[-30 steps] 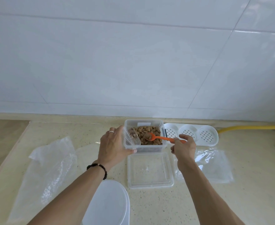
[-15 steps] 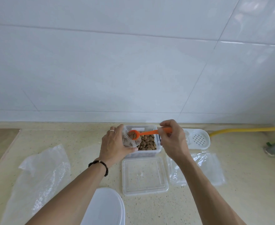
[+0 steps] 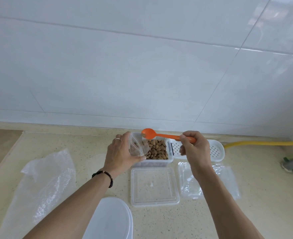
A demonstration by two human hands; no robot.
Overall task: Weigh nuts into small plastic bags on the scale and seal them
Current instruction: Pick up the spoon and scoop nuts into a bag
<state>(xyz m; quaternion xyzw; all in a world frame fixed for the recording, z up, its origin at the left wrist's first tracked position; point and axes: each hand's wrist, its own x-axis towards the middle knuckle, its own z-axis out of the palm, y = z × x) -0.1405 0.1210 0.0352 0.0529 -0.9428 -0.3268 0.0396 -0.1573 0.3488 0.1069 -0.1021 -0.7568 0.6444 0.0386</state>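
Note:
A clear plastic box [image 3: 159, 163] full of brown nuts [image 3: 157, 150] stands near the wall on the counter. My left hand [image 3: 120, 155] grips a small clear zip bag [image 3: 138, 147] with some nuts in it, held over the box's left side. My right hand [image 3: 195, 148] grips the handle of an orange spoon [image 3: 152, 133]. The spoon's bowl is tilted above the bag's mouth, with a nut at its edge. No scale can be made out for certain.
The box's clear lid [image 3: 154, 186] lies in front of it. A stack of small clear bags [image 3: 209, 180] lies to the right, a white perforated tray [image 3: 215, 150] behind them. A white oval lid [image 3: 110, 219] sits at the near edge, bubble wrap [image 3: 43, 183] at left, a yellow hose [image 3: 263, 143] at right.
My right hand lifted the spoon with nuts out of the box, swung it left to the bag, and has now raised and tilted it over the bag's mouth. My left hand stayed on the bag.

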